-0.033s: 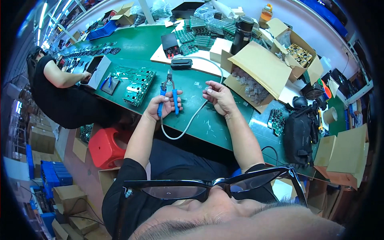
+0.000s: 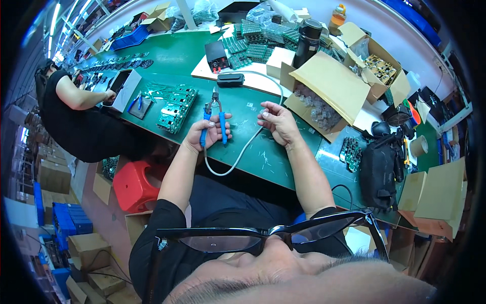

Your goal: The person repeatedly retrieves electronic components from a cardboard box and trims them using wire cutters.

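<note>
My left hand [image 2: 207, 134] is wrapped around a pair of cutting pliers [image 2: 216, 117] with blue-wrapped handles. Their jaws point away from me and the handles stand apart. A grey cable [image 2: 242, 153] runs from the handle end, loops over the bench's front edge and back across the green top. My right hand [image 2: 279, 123] is raised above the bench, thumb and fingertips pinched together; what they hold, if anything, is too small to make out. Between and beyond the hands, small clear pieces [image 2: 250, 105] and thin pale offcuts [image 2: 265, 159] lie scattered on the bench [image 2: 238, 134].
Stacked green circuit boards [image 2: 177, 109] lie left of the pliers. Beyond are a black case [image 2: 230, 80] and a power box [image 2: 216, 55]. To the right, an open carton [image 2: 324, 114] holds clear parts, near a black bag [image 2: 377, 175]. A co-worker [image 2: 76, 109] works at the left.
</note>
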Available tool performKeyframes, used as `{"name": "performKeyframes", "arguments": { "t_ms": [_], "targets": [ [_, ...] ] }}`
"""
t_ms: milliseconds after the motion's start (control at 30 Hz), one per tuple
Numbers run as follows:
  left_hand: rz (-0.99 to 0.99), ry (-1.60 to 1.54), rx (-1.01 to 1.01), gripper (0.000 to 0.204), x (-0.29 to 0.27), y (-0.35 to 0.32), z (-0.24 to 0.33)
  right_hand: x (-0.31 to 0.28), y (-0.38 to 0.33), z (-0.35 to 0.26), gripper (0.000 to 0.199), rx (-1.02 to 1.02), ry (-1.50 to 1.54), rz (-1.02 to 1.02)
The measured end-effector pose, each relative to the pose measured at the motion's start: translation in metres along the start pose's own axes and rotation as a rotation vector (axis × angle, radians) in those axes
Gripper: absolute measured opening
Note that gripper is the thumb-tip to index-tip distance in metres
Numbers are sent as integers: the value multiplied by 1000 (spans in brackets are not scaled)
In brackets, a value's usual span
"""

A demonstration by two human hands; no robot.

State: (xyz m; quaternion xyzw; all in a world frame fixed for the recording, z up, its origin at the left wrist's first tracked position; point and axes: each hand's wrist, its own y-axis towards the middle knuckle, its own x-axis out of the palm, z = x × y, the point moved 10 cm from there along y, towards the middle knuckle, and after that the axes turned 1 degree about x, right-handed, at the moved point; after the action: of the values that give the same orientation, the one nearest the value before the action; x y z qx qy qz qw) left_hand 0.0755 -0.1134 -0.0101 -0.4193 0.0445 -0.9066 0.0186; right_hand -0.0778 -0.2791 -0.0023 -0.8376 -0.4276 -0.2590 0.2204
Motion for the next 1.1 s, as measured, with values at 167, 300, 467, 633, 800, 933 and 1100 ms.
{"name": "performKeyframes", "arguments": {
  "t_ms": [167, 300, 467, 633, 800, 933, 1100],
  "targets": [
    [2, -18, 0, 70, 6, 4, -1, -2, 1, -3, 37, -50, -60, -61],
    [42, 18, -29, 67, 13, 5, -2, -3, 1, -1, 32, -41, 10, -28],
    [360, 527, -48, 62, 19, 3, 2, 0, 4, 2, 17, -29, 202, -86],
    [354, 1022, -18, 57, 46, 8, 3, -6, 5, 1, 17, -24, 218, -82],
    [365, 1267, 36, 41, 61, 5, 3, -1, 2, -4, 16, -60, 231, -99],
    [369, 1366, 26, 44, 81, 3, 5, 0, -2, -9, 19, -35, 293, -78],
    [392, 1377, 46, 36, 85, 3, 6, -6, 2, -9, 33, -82, 201, -36]
  ]
}}
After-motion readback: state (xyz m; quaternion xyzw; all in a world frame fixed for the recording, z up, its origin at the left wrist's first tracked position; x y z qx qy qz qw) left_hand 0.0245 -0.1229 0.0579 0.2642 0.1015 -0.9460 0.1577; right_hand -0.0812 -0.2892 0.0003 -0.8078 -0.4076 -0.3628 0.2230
